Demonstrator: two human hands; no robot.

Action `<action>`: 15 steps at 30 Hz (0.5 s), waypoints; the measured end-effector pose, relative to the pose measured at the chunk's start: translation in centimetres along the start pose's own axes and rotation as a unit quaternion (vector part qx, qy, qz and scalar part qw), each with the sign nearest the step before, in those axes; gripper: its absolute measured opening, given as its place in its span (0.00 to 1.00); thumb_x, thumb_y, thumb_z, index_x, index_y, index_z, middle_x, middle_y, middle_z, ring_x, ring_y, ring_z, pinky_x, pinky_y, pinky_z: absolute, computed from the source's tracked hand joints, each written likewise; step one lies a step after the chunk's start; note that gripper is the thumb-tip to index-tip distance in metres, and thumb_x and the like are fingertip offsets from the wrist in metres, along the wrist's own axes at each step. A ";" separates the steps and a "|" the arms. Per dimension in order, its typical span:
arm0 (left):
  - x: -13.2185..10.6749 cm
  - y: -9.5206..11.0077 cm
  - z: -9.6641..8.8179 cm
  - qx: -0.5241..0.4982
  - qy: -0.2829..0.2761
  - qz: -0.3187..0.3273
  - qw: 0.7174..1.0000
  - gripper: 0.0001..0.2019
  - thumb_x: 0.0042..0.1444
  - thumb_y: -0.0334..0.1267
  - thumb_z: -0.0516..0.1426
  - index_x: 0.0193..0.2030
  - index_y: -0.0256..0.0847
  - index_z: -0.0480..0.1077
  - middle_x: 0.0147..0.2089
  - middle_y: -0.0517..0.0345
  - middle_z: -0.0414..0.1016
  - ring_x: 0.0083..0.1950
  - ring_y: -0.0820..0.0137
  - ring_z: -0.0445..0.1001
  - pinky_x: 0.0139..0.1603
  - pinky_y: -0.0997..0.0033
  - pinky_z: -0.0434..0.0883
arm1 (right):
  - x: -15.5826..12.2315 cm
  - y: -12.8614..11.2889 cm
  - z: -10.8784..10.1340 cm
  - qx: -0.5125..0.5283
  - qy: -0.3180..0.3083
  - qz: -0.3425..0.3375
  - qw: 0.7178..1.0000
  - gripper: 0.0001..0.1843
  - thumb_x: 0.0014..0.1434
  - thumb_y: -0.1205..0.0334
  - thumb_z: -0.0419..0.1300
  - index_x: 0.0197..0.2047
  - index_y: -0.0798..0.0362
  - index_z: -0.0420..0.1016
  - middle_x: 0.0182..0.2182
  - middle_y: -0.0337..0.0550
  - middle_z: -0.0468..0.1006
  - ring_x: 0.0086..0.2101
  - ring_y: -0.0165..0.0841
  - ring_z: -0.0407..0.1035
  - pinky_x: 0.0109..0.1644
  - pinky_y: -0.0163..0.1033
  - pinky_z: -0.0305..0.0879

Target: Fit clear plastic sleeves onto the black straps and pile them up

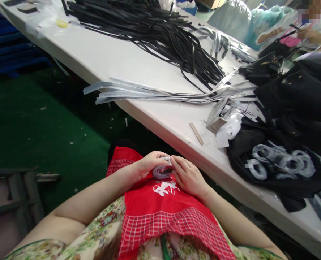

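Over the red apron (149, 202) on my lap, a small coil of clear plastic strip (162, 172) is held between my hands. My left hand (149, 164) curls round the coil, thumb and fingers closed on it. My right hand (187, 175) pinches at the coil's upper right side, where a small whitish end shows by the fingertips. Similar coils (282, 160) lie in a heap on black cloth (236, 159) to the right. Long translucent strips (149, 92) stretch across the table in front of me.
On the white table (117, 59) lies a large bundle of black straps (160, 32). A tape dispenser (221, 115) and a thin flat stick (196, 133) sit near its edge. Black bags (304, 90) pile up at right. Another person's arm (271, 36) reaches in behind them.
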State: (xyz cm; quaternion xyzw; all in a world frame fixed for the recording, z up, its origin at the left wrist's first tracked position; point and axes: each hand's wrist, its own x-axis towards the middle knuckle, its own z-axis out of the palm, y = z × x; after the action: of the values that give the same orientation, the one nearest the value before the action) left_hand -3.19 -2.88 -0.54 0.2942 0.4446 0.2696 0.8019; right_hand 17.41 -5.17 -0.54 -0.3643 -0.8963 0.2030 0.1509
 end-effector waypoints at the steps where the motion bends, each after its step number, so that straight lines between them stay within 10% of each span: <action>1: 0.1 0.2 0.2 -0.008 0.007 0.004 1.000 0.18 0.40 0.41 0.66 0.38 0.33 0.76 0.33 0.53 0.77 0.32 0.70 0.73 0.35 0.71 0.69 | -0.1 -0.2 0.0 -0.003 0.006 0.003 1.000 0.30 0.63 0.67 0.52 0.68 0.55 0.58 0.59 0.55 0.69 0.58 0.44 0.63 0.63 0.51 0.63; 6: 0.8 0.6 1.0 0.073 0.054 0.049 0.995 0.18 0.46 0.49 0.65 0.36 0.35 0.75 0.30 0.55 0.75 0.28 0.72 0.70 0.29 0.74 0.66 | 0.8 0.1 -1.7 0.101 0.048 0.029 0.993 0.27 0.61 0.65 0.55 0.64 0.51 0.64 0.55 0.51 0.72 0.55 0.40 0.66 0.59 0.47 0.66; 9: 1.2 0.2 0.8 0.072 0.055 0.045 0.995 0.22 0.46 0.52 0.65 0.40 0.35 0.73 0.31 0.56 0.76 0.27 0.73 0.69 0.29 0.74 0.65 | 2.0 5.1 -4.7 0.103 0.177 0.112 0.972 0.16 0.62 0.61 0.56 0.53 0.50 0.75 0.47 0.48 0.77 0.48 0.38 0.71 0.54 0.44 0.68; 12: 1.4 -0.4 0.7 0.069 0.059 0.042 0.995 0.25 0.44 0.53 0.66 0.41 0.36 0.73 0.33 0.54 0.77 0.29 0.71 0.71 0.30 0.74 0.66 | 3.2 13.2 -8.6 0.092 0.369 0.320 0.867 0.14 0.60 0.55 0.56 0.41 0.53 0.79 0.40 0.49 0.79 0.43 0.39 0.72 0.49 0.42 0.67; 15: 1.6 -1.5 0.9 0.076 0.051 0.048 0.995 0.27 0.42 0.56 0.67 0.42 0.36 0.73 0.34 0.53 0.77 0.31 0.69 0.72 0.31 0.73 0.67 | 4.4 20.1 -11.2 0.141 0.399 0.440 0.792 0.14 0.53 0.53 0.60 0.25 0.54 0.78 0.21 0.44 0.75 0.31 0.38 0.71 0.35 0.39 0.66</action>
State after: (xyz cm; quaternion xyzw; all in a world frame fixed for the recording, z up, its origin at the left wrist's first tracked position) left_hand -1.43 -3.00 -2.14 0.3616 0.4893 0.2874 0.7398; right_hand 30.97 13.94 0.18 -0.7424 -0.4610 0.2080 0.4395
